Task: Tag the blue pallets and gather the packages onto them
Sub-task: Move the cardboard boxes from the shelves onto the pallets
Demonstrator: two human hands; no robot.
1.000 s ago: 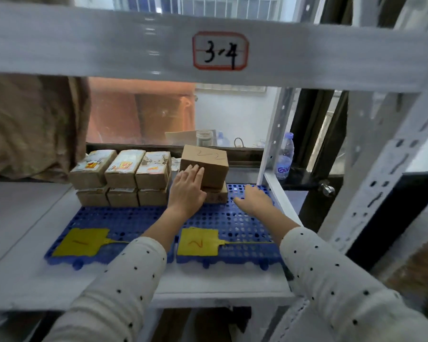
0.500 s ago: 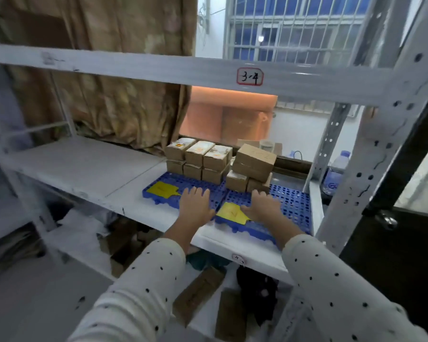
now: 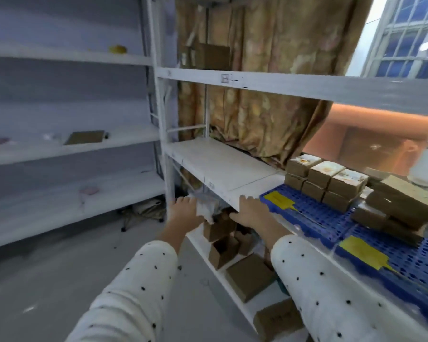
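Two blue pallets point(image 3: 316, 213) with yellow tags point(image 3: 279, 199) on shelf point(image 3: 220, 166), right of both hands. Brown packages point(image 3: 325, 181) stacked on them. Left hand point(image 3: 185, 213), right hand point(image 3: 253, 213): fingers spread, holding nothing.

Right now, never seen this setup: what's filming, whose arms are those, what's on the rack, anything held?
There is no machine here. One wide-angle camera sits on a person's head, looking forward and down, so the dotted sleeves are the wearer's own arms. The left hand and right hand reach toward the front edge of a white shelf; both look open and hold nothing, though blur hides fine detail. On the shelf lie two blue pallets, each with a yellow tag and stacked brown packages. More cardboard boxes sit on the lower shelf.
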